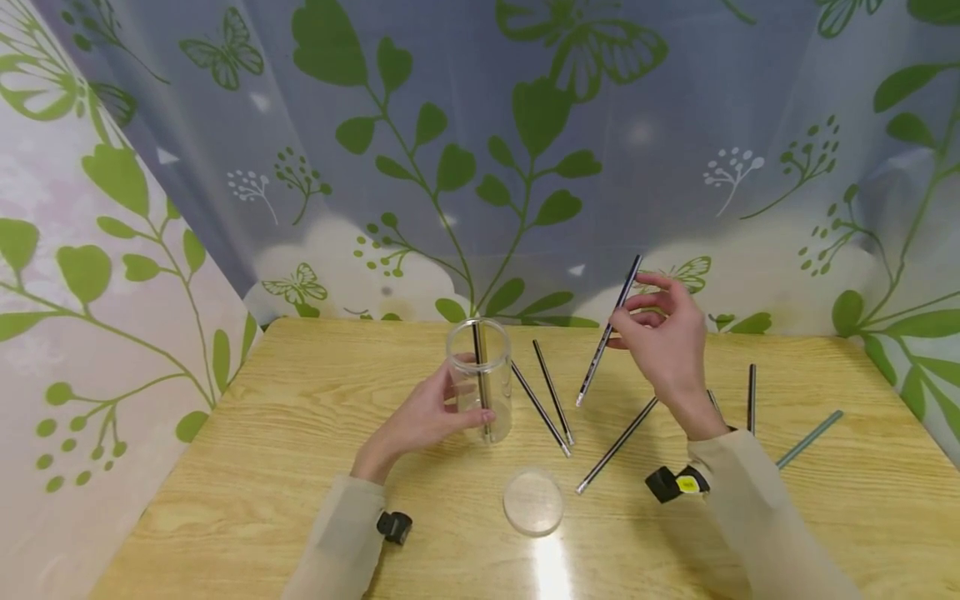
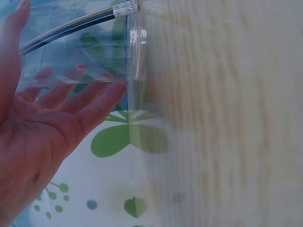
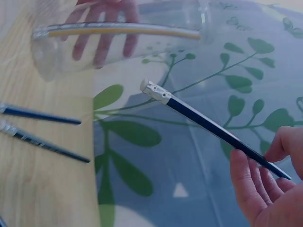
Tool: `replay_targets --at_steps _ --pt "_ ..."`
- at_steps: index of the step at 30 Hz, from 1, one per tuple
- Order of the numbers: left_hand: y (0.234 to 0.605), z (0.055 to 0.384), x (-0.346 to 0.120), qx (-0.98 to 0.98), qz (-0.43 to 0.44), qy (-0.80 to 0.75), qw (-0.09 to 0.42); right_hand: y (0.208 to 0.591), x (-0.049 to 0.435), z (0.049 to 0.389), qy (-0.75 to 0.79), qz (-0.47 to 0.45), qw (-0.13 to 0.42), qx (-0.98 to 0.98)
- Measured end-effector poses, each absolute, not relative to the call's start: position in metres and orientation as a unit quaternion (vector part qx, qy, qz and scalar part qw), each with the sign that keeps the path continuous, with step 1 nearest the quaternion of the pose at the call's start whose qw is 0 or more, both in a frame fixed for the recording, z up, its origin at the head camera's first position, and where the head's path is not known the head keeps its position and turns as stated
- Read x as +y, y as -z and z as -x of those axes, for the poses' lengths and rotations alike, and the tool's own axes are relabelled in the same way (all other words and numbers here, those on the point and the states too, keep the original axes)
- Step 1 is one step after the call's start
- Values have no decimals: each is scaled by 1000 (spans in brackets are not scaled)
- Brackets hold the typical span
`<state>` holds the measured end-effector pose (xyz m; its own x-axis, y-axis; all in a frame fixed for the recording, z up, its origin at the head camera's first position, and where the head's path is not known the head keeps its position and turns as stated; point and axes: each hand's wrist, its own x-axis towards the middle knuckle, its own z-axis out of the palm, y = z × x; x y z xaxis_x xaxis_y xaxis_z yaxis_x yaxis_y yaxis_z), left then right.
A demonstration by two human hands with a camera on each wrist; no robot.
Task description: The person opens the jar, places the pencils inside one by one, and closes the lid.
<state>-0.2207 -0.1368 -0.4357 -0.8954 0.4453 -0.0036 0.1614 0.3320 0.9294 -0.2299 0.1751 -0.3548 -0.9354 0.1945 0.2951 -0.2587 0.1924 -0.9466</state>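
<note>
My left hand grips a clear plastic jar that stands upright and lidless on the table; its fingers curve behind the wall with the thumb in front. Inside the jar leans a dark pencil, its eraser end at the bottom. My right hand pinches another dark pencil between thumb and fingers, raised to the right of the jar. In the right wrist view the held pencil's white eraser and silver ferrule point toward the jar. The left wrist view shows the left fingers against the jar wall.
A round clear lid lies in front of the jar. Dark pencils lie right of the jar, with another dark pencil below the right hand. Farther right are a black pencil and a green pencil. A patterned curtain hangs behind the table.
</note>
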Motion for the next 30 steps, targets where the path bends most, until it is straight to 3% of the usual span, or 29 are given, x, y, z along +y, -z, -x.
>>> replay_targets --at_steps 30 --pt "434 221 -139 811 -194 -533 139 309 151 213 -714 -105 275 -635"
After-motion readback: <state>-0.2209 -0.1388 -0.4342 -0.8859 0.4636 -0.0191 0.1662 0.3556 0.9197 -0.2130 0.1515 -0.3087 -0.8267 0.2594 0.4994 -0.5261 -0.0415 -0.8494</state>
